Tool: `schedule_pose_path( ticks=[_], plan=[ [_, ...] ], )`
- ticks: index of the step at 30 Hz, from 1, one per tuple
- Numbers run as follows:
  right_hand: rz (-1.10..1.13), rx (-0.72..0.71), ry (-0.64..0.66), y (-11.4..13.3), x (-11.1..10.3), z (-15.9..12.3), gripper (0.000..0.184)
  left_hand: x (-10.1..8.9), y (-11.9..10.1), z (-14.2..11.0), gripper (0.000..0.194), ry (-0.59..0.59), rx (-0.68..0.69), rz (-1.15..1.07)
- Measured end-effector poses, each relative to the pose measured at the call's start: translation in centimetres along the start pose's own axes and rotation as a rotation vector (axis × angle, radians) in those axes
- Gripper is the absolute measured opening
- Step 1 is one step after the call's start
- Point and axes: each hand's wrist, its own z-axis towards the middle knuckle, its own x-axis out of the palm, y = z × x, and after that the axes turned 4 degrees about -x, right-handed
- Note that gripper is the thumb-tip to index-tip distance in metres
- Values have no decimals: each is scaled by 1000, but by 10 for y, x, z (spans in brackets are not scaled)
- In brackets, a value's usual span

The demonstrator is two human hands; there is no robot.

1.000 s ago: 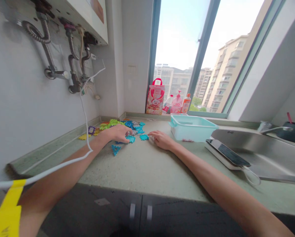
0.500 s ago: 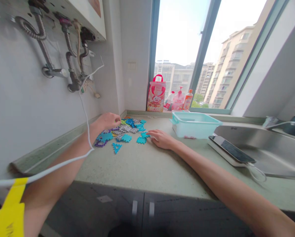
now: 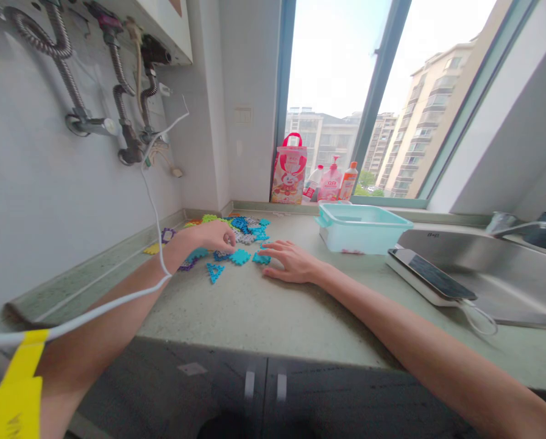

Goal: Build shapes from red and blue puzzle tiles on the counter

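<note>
Over a pile of plastic interlocking tiles, my left hand (image 3: 214,236) bends down with curled fingers pressed together. Its fingertips are at the left edge of a light-blue square tile (image 3: 241,257) lying flat; whether they grip anything is hidden. My right hand (image 3: 295,262) rests low over the counter, thumb and fingers apart, its fingertips over another light-blue tile (image 3: 260,258). An open blue triangular tile (image 3: 215,273) lies in front of the pile. Behind the hands show grey tiles (image 3: 245,238), yellow-green tiles (image 3: 210,218) and a purple-framed tile (image 3: 167,235).
A translucent turquoise tub (image 3: 364,230) stands right of my hands. Beyond it are a phone (image 3: 431,275) on a white box and a steel sink (image 3: 496,268). A white cable (image 3: 156,207) hangs across my left forearm. Bottles (image 3: 330,183) and a pink bag (image 3: 289,174) line the windowsill.
My left hand has come nearer and to the right, towards my right hand. The light-blue square tile has slid slightly right. My right hand's thumb and fingers have spread wider.
</note>
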Motion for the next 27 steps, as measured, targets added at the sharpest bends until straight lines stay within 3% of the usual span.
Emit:
schedule_pose_path(
  ticks=[2, 4, 7, 11, 14, 19, 23, 27],
  plan=[
    [10, -14, 26, 8, -2, 2, 58, -2, -2, 0, 36, -25, 45, -27],
    [25, -15, 46, 12, -3, 3, 59, -7, 5, -2, 38, -58, 5, -21],
    [45, -3, 74, 12, -2, 3, 55, -21, 30, -9, 41, -60, -232, 81],
    [46, 36, 66, 6, 3, 2, 50, -31, 59, -21, 54, 106, -463, 176],
    [34, 49, 43, 0, 4, 1, 46, -29, 60, -25, 55, 207, -501, 199],
    [17, -17, -16, 10, 1, 3, 39, -25, 53, -23, 50, 212, -490, 211],
    [88, -101, 8, 49, 10, 20, 55, -28, 52, -19, 50, 73, -437, 216],
    [169, -129, 99, 83, 24, 40, 64, -31, 41, -16, 58, -269, -278, 181]
  ],
)
